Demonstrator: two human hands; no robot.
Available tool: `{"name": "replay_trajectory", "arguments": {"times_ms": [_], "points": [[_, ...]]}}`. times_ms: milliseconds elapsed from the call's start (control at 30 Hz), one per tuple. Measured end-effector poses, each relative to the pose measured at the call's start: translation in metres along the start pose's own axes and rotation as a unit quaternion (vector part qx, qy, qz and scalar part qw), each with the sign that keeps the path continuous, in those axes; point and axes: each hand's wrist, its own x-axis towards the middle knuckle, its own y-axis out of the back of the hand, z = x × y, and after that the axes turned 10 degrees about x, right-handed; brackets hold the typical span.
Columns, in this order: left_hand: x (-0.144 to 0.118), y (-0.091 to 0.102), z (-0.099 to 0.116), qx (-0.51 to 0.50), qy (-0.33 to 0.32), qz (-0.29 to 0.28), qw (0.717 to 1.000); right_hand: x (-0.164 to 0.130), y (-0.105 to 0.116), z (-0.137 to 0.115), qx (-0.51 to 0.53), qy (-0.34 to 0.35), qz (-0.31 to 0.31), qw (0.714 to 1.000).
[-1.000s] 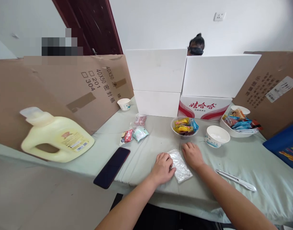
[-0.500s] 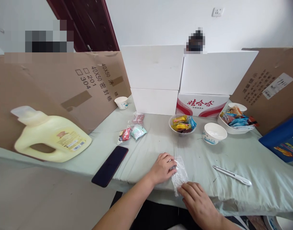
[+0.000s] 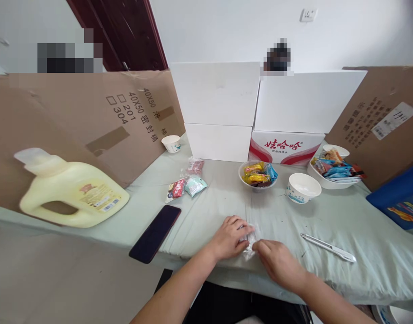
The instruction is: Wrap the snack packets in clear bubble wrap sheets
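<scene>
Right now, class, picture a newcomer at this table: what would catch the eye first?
Probably the big pale-yellow jug, at the far left. Next, the white boxes stacked across the back, one with red lettering. Then, front and centre, the left grip and right grip, both at a crumpled piece of clear plastic.

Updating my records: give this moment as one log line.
left hand: on clear plastic | right hand: touching it | leftward: phone | beyond: snack bowl

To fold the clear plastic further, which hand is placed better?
Probably the right hand: its curled fingers meet the right edge of the clear plastic, while the left hand covers its left side.
</scene>
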Motion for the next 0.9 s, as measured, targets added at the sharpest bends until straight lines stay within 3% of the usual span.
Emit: {"name": "replay_trajectory", "arguments": {"times_ms": [233,433,600,700,900], "points": [[-0.002,-0.007,-0.009,-0.081,0.043,0.049,0.995,0.049,0.000,0.022,-0.012,-0.168,0.014,0.986],[-0.002,-0.011,-0.012,-0.076,0.044,0.073,0.993,0.059,-0.016,0.024,-0.065,-0.194,0.035,0.978],[-0.003,-0.006,-0.004,-0.041,0.040,0.134,0.989,0.059,-0.027,0.022,-0.116,-0.191,0.043,0.974],[-0.002,-0.005,-0.001,-0.011,-0.001,0.100,0.995,0.058,-0.033,0.020,-0.144,-0.181,0.048,0.972],[0.002,-0.006,-0.001,-0.011,0.067,0.059,0.996,0.051,-0.024,0.038,-0.211,-0.211,0.102,0.949]]}}
